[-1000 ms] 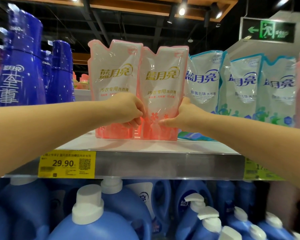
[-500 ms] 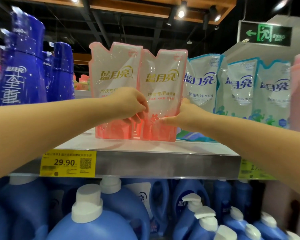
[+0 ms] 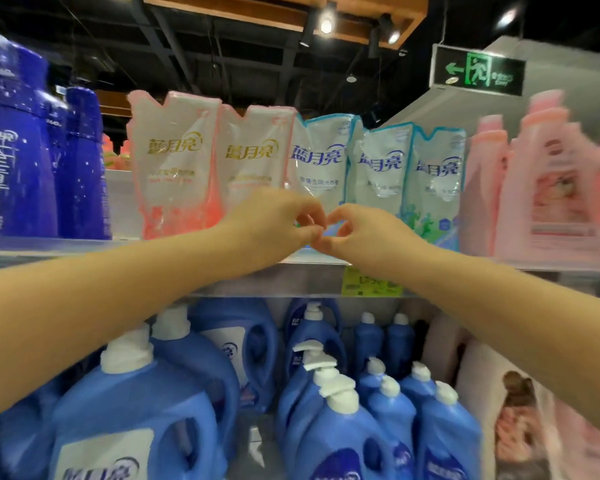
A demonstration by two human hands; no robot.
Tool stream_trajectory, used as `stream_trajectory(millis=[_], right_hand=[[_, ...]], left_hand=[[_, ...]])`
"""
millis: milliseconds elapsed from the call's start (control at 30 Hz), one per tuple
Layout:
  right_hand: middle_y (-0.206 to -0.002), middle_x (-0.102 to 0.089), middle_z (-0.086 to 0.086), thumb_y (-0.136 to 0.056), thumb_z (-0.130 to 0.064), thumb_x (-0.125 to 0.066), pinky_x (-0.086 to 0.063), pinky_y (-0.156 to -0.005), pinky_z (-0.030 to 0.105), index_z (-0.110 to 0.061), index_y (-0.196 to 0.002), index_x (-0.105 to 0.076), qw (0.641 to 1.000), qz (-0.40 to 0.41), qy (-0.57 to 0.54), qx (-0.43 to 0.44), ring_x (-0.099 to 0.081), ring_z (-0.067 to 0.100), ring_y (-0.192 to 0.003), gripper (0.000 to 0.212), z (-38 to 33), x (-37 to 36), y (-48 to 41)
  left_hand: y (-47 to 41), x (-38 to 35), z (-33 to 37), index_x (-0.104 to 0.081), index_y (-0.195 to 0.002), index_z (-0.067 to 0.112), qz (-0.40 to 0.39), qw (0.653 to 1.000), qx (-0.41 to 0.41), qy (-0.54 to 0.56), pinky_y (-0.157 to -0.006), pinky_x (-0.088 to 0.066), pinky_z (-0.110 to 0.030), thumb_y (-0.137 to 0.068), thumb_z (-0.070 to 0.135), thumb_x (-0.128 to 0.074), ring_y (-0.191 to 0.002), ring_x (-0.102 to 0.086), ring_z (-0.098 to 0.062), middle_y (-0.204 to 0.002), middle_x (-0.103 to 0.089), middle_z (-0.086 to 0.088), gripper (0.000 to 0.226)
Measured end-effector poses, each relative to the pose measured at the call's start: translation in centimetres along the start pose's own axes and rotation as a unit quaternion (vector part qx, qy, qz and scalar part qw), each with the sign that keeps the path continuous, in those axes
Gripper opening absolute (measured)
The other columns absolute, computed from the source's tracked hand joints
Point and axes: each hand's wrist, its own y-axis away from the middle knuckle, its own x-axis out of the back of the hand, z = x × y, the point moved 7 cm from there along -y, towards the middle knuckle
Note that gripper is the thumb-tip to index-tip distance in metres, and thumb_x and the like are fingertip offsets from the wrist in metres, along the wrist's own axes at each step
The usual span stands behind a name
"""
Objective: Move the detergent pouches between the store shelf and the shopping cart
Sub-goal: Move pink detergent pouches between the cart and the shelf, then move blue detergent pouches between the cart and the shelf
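Observation:
Two pink detergent pouches (image 3: 174, 161) (image 3: 253, 157) stand upright on the metal shelf (image 3: 291, 278). To their right stand three blue-edged pouches (image 3: 321, 157) (image 3: 381, 164) (image 3: 439, 168). My left hand (image 3: 278, 223) and my right hand (image 3: 364, 230) meet fingertip to fingertip in front of the lower part of the first blue pouch. Both hands have curled fingers. Blur and the hands themselves hide whether either one grips the pouch. No shopping cart is in view.
Tall dark blue bottles (image 3: 14, 150) fill the shelf's left end and pink bottles (image 3: 548, 181) its right end. Blue jugs with white caps (image 3: 340, 410) crowd the shelf below. A yellow price tag (image 3: 371, 282) hangs on the shelf edge under my right wrist.
Both hands have let go of the right pink pouch and moved right to the first blue pouch. The view has swung right and is blurred.

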Motion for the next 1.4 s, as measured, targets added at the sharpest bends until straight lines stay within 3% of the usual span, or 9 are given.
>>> stream_trajectory(millis=[100,233,433,667,767,900,1067,1167,1400], right_hand=[[-0.110,-0.064,-0.001,-0.086,-0.057,-0.050,-0.045,-0.092,0.039,-0.029,-0.108,-0.059,0.999,0.012,0.040,-0.020,-0.058,0.022,-0.105,0.037,3.5,2.6,5.7],[-0.100,-0.066,0.000,-0.087,-0.051,-0.050,-0.047,-0.089,0.042,-0.030,-0.080,-0.054,0.995,0.006,0.071,-0.072,-0.060,0.024,-0.099,0.023,9.3,7.0,14.9],[-0.101,-0.067,-0.001,-0.089,-0.040,-0.053,-0.047,-0.085,0.037,-0.021,-0.101,-0.067,0.974,0.027,0.090,-0.208,-0.059,0.020,-0.098,0.026,20.3,14.8,30.8],[-0.066,-0.042,-0.007,-0.089,-0.024,-0.053,-0.030,-0.053,0.023,-0.021,-0.075,-0.044,0.915,0.047,0.145,-0.374,-0.045,0.018,-0.077,0.017,35.2,21.8,48.3],[-0.077,-0.052,-0.004,-0.088,-0.024,-0.055,-0.024,-0.059,0.029,-0.021,-0.085,-0.056,0.881,0.078,0.138,-0.445,-0.048,0.015,-0.081,0.004,41.5,24.5,55.5],[-0.097,-0.067,0.001,-0.089,-0.025,-0.057,-0.035,-0.072,0.024,-0.018,-0.108,-0.065,0.819,0.133,0.099,-0.549,-0.058,0.016,-0.095,0.022,50.7,27.2,64.9],[-0.096,-0.064,-0.003,-0.089,-0.024,-0.059,-0.034,-0.062,0.013,-0.018,-0.109,-0.066,0.728,0.202,0.038,-0.654,-0.057,0.011,-0.092,0.022,60.4,28.0,76.3],[-0.099,-0.065,-0.006,-0.089,-0.025,-0.060,-0.037,-0.070,0.016,-0.018,-0.107,-0.067,0.688,0.219,-0.003,-0.692,-0.057,0.007,-0.091,0.020,64.7,27.2,82.1],[-0.102,-0.061,0.001,-0.088,-0.025,-0.060,-0.038,-0.079,0.023,-0.017,-0.119,-0.060,0.591,0.220,-0.137,-0.764,-0.056,0.015,-0.095,0.032,74.5,18.4,92.1]], left_hand=[[1.2,-2.4,6.4,-0.070,-0.096,0.021,0.007,0.997,-0.032,0.075,-0.069,-0.039,-0.009,-0.085,0.019,-0.062,-0.071,-0.055,0.000,-0.087,-0.065,0.008,0.014],[2.3,-6.5,16.4,-0.067,-0.096,0.018,-0.004,0.987,-0.068,0.147,-0.076,-0.042,-0.018,-0.082,0.020,-0.066,-0.082,-0.062,-0.010,-0.096,-0.068,0.002,0.014],[4.2,-15.7,33.9,-0.064,-0.088,0.023,-0.089,0.939,-0.113,0.312,-0.076,-0.047,-0.015,-0.079,0.019,-0.071,-0.074,-0.064,-0.003,-0.083,-0.068,0.008,0.012],[6.8,-27.5,57.5,-0.069,-0.091,0.015,-0.200,0.864,-0.259,0.384,-0.065,-0.036,-0.004,-0.080,0.014,-0.069,-0.074,-0.054,0.000,-0.075,-0.061,0.009,0.011],[7.8,-32.6,67.0,-0.070,-0.092,0.016,-0.236,0.823,-0.306,0.417,-0.067,-0.038,-0.009,-0.081,0.017,-0.068,-0.077,-0.057,-0.002,-0.078,-0.063,0.008,0.011],[9.3,-40.8,79.1,-0.069,-0.091,0.017,-0.311,0.771,-0.334,0.445,-0.064,-0.035,-0.005,-0.082,0.024,-0.069,-0.078,-0.058,-0.008,-0.078,-0.062,0.009,0.011],[12.6,-50.4,91.1,-0.068,-0.097,0.015,-0.392,0.737,-0.320,0.448,-0.059,-0.033,-0.005,-0.082,0.028,-0.068,-0.076,-0.052,-0.006,-0.079,-0.060,0.008,0.019],[15.6,-55.5,95.5,-0.068,-0.101,0.015,-0.433,0.733,-0.296,0.433,-0.064,-0.033,-0.016,-0.084,0.028,-0.066,-0.080,-0.057,-0.011,-0.088,-0.068,-0.001,0.022],[25.5,-70.9,95.2,-0.052,-0.123,0.014,-0.562,0.749,-0.068,0.346,-0.081,-0.042,-0.029,-0.086,0.026,-0.062,-0.100,-0.061,-0.027,-0.113,-0.064,-0.007,0.040]])
